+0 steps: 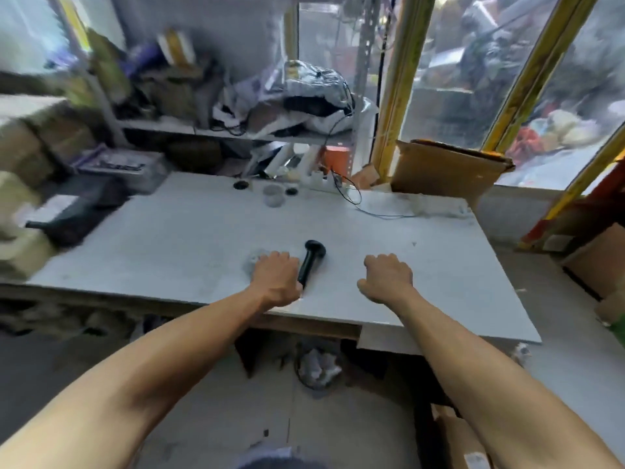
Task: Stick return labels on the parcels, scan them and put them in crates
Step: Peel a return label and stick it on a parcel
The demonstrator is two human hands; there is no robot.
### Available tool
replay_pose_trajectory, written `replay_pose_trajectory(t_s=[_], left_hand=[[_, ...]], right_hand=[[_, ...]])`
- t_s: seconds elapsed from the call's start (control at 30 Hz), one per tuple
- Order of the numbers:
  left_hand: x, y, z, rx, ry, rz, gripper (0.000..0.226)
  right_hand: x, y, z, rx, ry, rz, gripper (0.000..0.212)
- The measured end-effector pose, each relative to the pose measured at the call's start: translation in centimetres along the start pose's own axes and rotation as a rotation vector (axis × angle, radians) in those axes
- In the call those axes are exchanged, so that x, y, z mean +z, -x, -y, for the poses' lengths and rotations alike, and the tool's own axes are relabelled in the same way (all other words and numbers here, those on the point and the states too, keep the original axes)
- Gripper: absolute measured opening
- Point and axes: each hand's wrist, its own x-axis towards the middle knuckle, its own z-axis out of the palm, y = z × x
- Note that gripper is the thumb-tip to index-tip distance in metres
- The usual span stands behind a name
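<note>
1. The black handheld scanner (311,264) lies flat on the pale worktop (189,231), near the front edge and about midway across, with its head pointing away from the person and its handle toward them.
2. The left hand (275,280) sits palm down just left of the scanner's handle, with its thumb side against or very close to the handle. Its fingers are bent over a small greyish smudge or scrap (253,262) on the surface. Whether it has hold of anything cannot be made out.
3. The right hand (387,277) hovers or rests palm down to the right of the scanner, clearly apart from it, with its fingers loosely curled and nothing in them.
4. Farther back on the worktop stand a small clear cup (272,195) and two dark round lids or holes, and a thin black cable (351,194) loops beside them.
5. At the left edge lies a dark, blurred device (72,218).
6. A brown cardboard box (443,170) stands open at the far right corner.
7. Behind the worktop a shelf (216,132) holds crumpled silver and white bags (314,93).
8. Under the worktop a bin with crumpled paper (318,365) sits on the floor.
</note>
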Motion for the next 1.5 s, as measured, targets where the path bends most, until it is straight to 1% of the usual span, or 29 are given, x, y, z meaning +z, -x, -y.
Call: replay_pose_trajectory(t_s=[0.13,0.3,0.43,0.6,0.7,0.9,1.03,1.17,1.27,1.33,1.4,1.43,1.5], left_hand=[[-0.5,0.2,9.1,-0.133,0.035,-0.032,0.046],[-1.0,0.6,18.0,-0.271,0.097,-0.053,0.05],[0.0,0.6,24.3,-0.374,0.172,-0.062,0.048],[1.2,-0.8,32.3,-0.481,0.212,-0.053,0.047],[2.1,-2.5,37.6,-0.525,0.217,-0.054,0.046],[2.8,-4.4,47.5,-0.616,0.256,-0.015,0.046],[2.6,-3.7,54.3,-0.743,0.306,-0.119,0.035],[2.3,-1.9,61.1,-0.9,0.307,-0.231,0.046],[2.2,-0.9,65.6,-1.01,0.281,-0.306,0.056],[2.3,-0.5,68.3,-1.05,0.266,-0.263,0.068],[2.4,-0.3,70.5,-1.079,0.307,-0.158,0.08],[2.4,-0.2,71.4,-1.091,0.358,-0.141,0.08],[2.3,-0.3,73.2,-1.115,0.509,-0.201,0.07]], right_hand=[[-1.8,-4.9,9.7,-0.149,-0.012,-0.029,0.038],[-2.4,-9.8,19.8,-0.347,0.013,-0.023,0.04],[-2.1,-13.1,27.7,-0.453,0.043,-0.025,0.042],[-1.3,-18.0,36.6,-0.547,0.042,-0.02,0.044],[-0.8,-21.9,41.8,-0.584,0.018,-0.018,0.044],[0.0,-28.5,52.1,-0.632,-0.053,0.037,0.043],[-0.3,-31.1,59.1,-0.703,-0.07,0.073,0.042],[-0.3,-32.0,65.8,-0.769,-0.096,0.091,0.041],[0.0,-31.9,69.7,-0.781,-0.127,0.092,0.034],[0.4,-31.9,71.7,-0.764,-0.157,0.086,0.028],[0.8,-31.7,73.1,-0.733,-0.18,0.098,0.024],[0.9,-31.7,73.6,-0.711,-0.2,0.105,0.023],[1.3,-31.8,74.2,-0.65,-0.258,0.132,0.024]])
